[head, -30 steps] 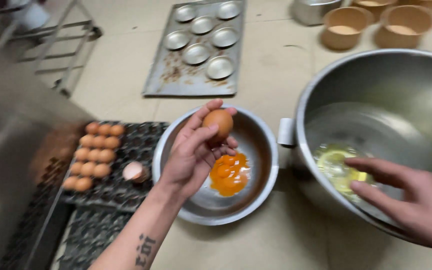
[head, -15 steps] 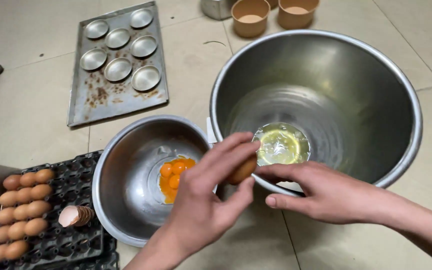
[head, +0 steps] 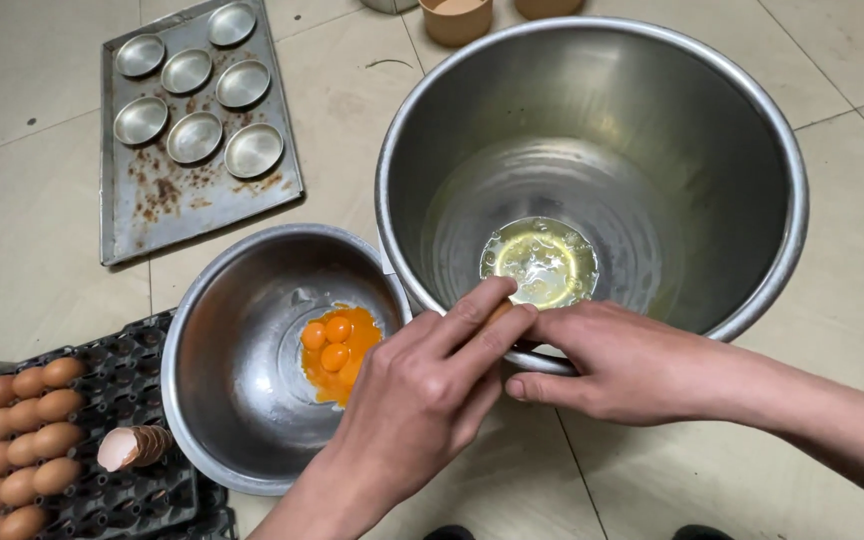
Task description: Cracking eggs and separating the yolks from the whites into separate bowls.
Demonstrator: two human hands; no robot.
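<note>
My left hand [head: 422,400] and my right hand [head: 622,362] are both closed around a brown egg [head: 499,313] at the near rim of the large steel bowl [head: 752,110]. Only a sliver of the egg shows between my fingers. Egg white [head: 540,262] pools at the bottom of that bowl. To the left, a smaller steel bowl [head: 222,400] holds several orange yolks [head: 337,345].
A dark egg tray [head: 122,500] at lower left carries several brown eggs [head: 22,435] and stacked empty shells [head: 132,446]. A stained baking sheet with round tins [head: 192,125] lies on the tiled floor at upper left. Tan cups [head: 457,18] stand at the top edge.
My left hand carried the egg from above the small bowl rightward to the large bowl's rim. My right hand came in and joined it on the egg.
</note>
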